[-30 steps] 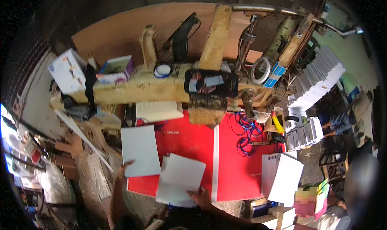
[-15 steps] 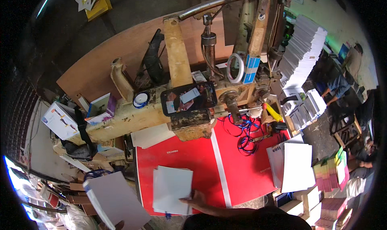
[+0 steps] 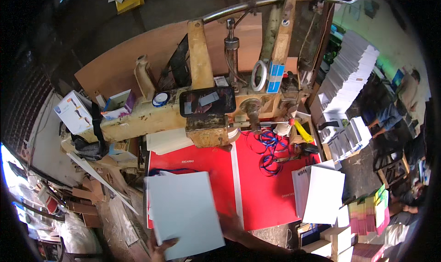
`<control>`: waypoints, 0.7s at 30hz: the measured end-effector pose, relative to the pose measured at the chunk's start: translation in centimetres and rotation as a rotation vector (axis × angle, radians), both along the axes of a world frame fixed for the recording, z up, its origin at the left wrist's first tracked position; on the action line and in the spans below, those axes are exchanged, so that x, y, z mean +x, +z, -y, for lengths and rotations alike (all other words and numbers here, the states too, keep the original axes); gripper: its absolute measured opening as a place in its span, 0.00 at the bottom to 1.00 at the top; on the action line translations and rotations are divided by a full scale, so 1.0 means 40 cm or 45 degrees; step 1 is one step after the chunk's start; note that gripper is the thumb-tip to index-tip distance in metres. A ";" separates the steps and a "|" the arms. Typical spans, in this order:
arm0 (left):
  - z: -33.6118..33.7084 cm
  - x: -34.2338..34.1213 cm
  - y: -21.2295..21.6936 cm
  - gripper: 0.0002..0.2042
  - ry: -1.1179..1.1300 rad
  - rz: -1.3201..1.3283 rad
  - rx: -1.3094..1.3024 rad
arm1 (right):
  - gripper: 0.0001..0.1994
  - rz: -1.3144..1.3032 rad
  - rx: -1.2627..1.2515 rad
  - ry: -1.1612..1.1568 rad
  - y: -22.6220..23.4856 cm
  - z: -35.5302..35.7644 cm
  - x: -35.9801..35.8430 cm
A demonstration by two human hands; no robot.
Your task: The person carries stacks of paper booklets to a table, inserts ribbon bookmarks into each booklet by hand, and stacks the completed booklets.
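The left grip (image 3: 160, 249) is clamped on the lower left corner of a pale paper rectangle (image 3: 184, 211), one digit lying across its upper face. The paper stretches away from this grip, ahead and to the right, over part of the red worktop (image 3: 271, 202). The right grip (image 3: 229, 225) is just beside the paper's right edge; it is blurred, so whether its fingers are apart or together, or touch the paper, I cannot tell.

Ahead of both grips, at the worktop's far edge, lie more pale sheets (image 3: 169, 141), below a phone (image 3: 207, 102) on the machine's beam (image 3: 158, 117). Ahead and to the right of the right grip are tangled blue cords (image 3: 274, 148); farther to its right, white papers (image 3: 324, 195) lean at the worktop's edge.
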State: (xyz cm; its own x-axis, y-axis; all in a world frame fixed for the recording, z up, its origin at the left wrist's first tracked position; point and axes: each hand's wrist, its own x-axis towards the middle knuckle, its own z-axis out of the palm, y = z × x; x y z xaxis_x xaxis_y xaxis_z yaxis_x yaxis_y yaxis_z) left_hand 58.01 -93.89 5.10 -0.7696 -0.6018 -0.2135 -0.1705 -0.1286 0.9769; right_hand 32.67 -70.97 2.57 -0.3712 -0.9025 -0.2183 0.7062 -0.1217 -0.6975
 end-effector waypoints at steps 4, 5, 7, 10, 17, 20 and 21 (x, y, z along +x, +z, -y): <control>-0.218 -0.220 0.046 0.33 0.060 -0.172 0.219 | 0.28 0.426 0.087 -0.218 0.099 -0.173 -0.006; -0.229 -0.250 0.017 0.29 -0.269 -0.107 -0.112 | 0.25 -0.047 0.498 -0.343 0.124 -0.193 0.001; -0.244 -0.290 -0.106 0.26 -0.607 -0.060 -0.452 | 0.25 -0.045 0.537 -0.515 0.146 -0.222 0.005; -0.303 -0.321 -0.259 0.21 -0.722 -0.171 -0.299 | 0.25 -0.169 0.680 -0.638 0.132 -0.272 -0.038; -0.315 -0.419 -0.224 0.25 -0.537 0.532 -0.437 | 0.37 -0.431 0.678 -0.565 -0.063 -0.347 -0.141; -0.263 -0.472 -0.070 0.32 -0.475 0.741 -0.862 | 0.39 -0.402 0.657 -0.599 -0.077 -0.362 -0.142; -0.249 -0.478 -0.053 0.33 -0.403 0.747 -0.740 | 0.37 -0.501 0.842 -0.419 0.022 -0.339 -0.164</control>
State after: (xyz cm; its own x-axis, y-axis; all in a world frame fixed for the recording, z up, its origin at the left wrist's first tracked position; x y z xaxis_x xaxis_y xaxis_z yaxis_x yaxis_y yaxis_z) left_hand 38.88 -83.95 2.97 -0.7811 -0.5152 -0.3528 -0.6081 0.4993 0.6172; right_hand 26.12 -57.41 3.44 -0.7531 -0.4663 -0.4641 0.3960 0.2421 -0.8858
